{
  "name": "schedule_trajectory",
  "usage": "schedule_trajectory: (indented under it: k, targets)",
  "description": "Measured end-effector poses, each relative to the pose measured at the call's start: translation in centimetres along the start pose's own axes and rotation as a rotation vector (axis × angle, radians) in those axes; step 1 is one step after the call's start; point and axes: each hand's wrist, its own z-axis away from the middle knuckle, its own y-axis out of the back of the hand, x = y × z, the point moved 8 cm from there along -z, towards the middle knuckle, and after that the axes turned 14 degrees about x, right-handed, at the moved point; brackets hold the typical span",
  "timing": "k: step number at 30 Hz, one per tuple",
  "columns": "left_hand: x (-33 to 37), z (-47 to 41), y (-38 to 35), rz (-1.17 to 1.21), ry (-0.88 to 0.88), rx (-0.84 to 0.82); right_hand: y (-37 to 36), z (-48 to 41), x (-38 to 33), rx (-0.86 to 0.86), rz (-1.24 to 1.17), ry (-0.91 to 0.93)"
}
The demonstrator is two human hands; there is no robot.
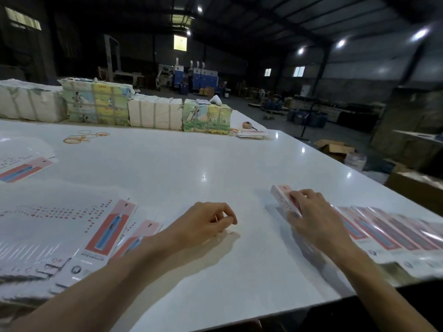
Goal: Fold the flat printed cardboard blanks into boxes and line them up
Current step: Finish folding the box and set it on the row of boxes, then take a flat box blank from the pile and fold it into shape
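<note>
My right hand (pixel 311 215) rests on a folded pink-and-white box (pixel 281 196) lying on the white table (pixel 179 168), at the left end of a row of folded boxes (pixel 393 231) that runs off to the right. My left hand (pixel 207 222) hovers loosely curled over bare table in the middle, with nothing in it. A pile of flat printed blanks (pixel 72 233) lies at the front left, with red-and-blue print showing. Another flat blank (pixel 24 170) lies further back at the left edge.
Strapped bundles of printed stock (pixel 96 104) line the table's far side. Loose rubber bands (pixel 84 137) lie in front of them. A few flat blanks (pixel 253 134) and a tape roll (pixel 247 125) sit at the far right corner. Open cartons (pixel 333 148) stand on the floor beyond the right edge.
</note>
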Motion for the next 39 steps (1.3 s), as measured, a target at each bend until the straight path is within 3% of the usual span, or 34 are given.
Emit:
schedule_trajectory:
  k: [4, 17, 21, 26, 31, 37, 39]
  targets:
    - [0.0, 0.2, -0.3, -0.085, 0.0, -0.054, 0.0, 2.2, 2.9, 0.057, 0.243, 0.07]
    - [-0.7, 0.0, -0.5, -0.103, -0.013, -0.076, 3.5, 3.4, 8.0, 0.022, 0.288, -0.008]
    - [-0.7, -0.1, -0.5, -0.117, -0.007, -0.07, 4.2, 1.2, 3.5, 0.115, 0.184, 0.036]
    - [-0.3, 0.1, -0.1, -0.087, 0.007, -0.065, 2.9, -3.0, -7.9, 0.191, -0.047, 0.255]
    - [0.0, 0.0, 0.5, -0.051, 0.028, -0.031, -1.1, -5.7, -17.3, 0.092, -0.238, 0.333]
    - [0.5, -0.1, 1.6, -0.01, 0.039, 0.038, -6.7, -4.2, -18.0, 0.008, -0.34, 0.231]
    - [0.8, -0.8, 3.1, -0.104, 0.052, 0.092, -7.2, -4.6, -17.3, 0.022, -0.391, 0.202]
